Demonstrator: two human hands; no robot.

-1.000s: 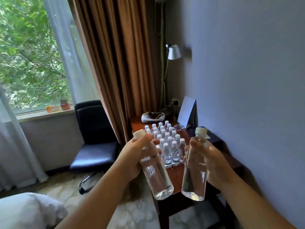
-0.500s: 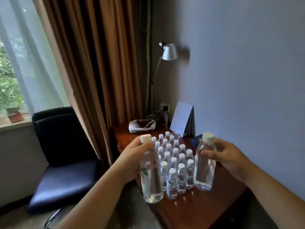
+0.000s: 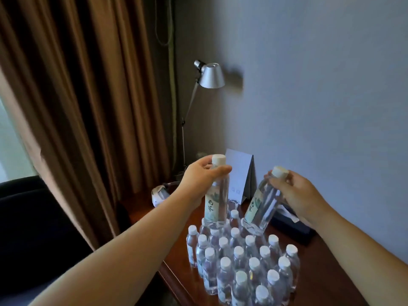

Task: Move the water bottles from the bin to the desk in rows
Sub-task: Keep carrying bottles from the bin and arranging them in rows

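In the head view, both bottles had travelled from the near edge of the desk [image 3: 326, 281], where they hung half a second earlier, out over the standing bottles to the far end of the block. The left hand [image 3: 199, 181] pinched its bottle [image 3: 216, 199] just under the cap, thumb and fingers curled round the neck, the bottle upright with its base at the far left of the rows. The right hand [image 3: 295, 193] gripped the neck of the second bottle [image 3: 261, 205], tilted cap-right, its base low over the far right end. I judged both were about to be set down as a new back row; neither was released yet.

The rows of bottles [image 3: 245, 263] stood capped and close together toward the desk's left edge. The bin was out of view.

Behind them stood a folded card [image 3: 239, 171]; a white headset [image 3: 160, 194] lay at the far left corner and a dark box [image 3: 291, 226] along the wall side. A silver lamp [image 3: 210, 76], brown curtain [image 3: 88, 107] and dark chair [image 3: 28, 228] filled the room.
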